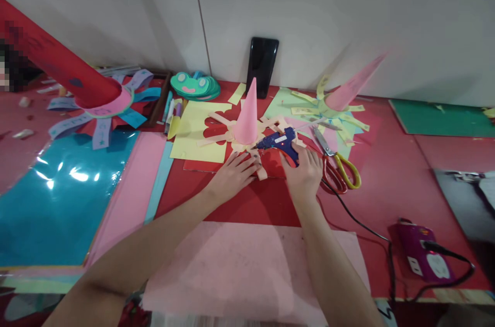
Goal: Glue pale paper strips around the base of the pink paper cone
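A blue hot glue gun (pixel 279 139) is gripped in my right hand (pixel 304 169), its nozzle pointing left at the base of a pink paper cone (pixel 247 118). The cone stands upright on a flower-like base with peach paper strips fanning out around it. At the front of that base, the fingertips of my left hand (pixel 237 171) hold a peach paper strip (pixel 262 171); the underside of this grasp is hidden. Just right of my right hand lie scissors (pixel 340 164) with red and yellow handles. Yellow paper (pixel 199 131) lies beneath the cone's left side.
A black phone (pixel 263 66) leans on the wall behind the cone. A second pink cone (pixel 353 84) tilts at the right. A red tube craft (pixel 93 84), green frog cutouts (pixel 195 85) and markers (pixel 172 113) are leftward. A cord runs near a purple power adapter (pixel 423 252).
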A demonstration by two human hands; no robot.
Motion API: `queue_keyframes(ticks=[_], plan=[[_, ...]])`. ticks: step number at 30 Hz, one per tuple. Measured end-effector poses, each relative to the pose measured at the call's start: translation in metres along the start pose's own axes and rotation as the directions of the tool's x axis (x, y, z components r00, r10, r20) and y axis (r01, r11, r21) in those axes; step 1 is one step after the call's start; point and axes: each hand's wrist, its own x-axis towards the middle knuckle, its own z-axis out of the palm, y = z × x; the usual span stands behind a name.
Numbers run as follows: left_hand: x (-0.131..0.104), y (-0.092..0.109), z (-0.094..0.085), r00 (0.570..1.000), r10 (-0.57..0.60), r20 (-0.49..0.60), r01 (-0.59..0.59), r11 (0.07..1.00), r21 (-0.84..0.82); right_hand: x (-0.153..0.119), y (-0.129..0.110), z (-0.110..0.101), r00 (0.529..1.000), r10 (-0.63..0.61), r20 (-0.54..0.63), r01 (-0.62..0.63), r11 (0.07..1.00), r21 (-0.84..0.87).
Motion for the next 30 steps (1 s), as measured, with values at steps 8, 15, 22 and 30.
queue_keyframes(ticks=[8,15,22,30], plan=[[-0.0005,-0.0004,-0.0006,1.0,-0.008,0.027,0.009,1.0,-0.03,0.0,0.004,-0.0016,1.0,0.005,-0.013,-0.006,1.0,-0.027],[0.0,-0.0002,-0.0039,0.998,-0.015,0.067,0.02,0.997,-0.07,-0.0012,0.0053,-0.0008,0.997,0.066,0.035,-0.065,0.998,-0.027],[0.0003,-0.0007,-0.0055,0.998,-0.014,0.069,0.019,0.998,-0.067,-0.0016,0.0053,-0.0013,0.996,0.075,0.047,-0.073,0.996,-0.042],[0.0004,0.0002,-0.0027,0.998,-0.023,0.066,0.027,0.998,-0.054,-0.0014,-0.0026,-0.0045,0.997,0.068,0.037,-0.065,0.995,-0.074]])
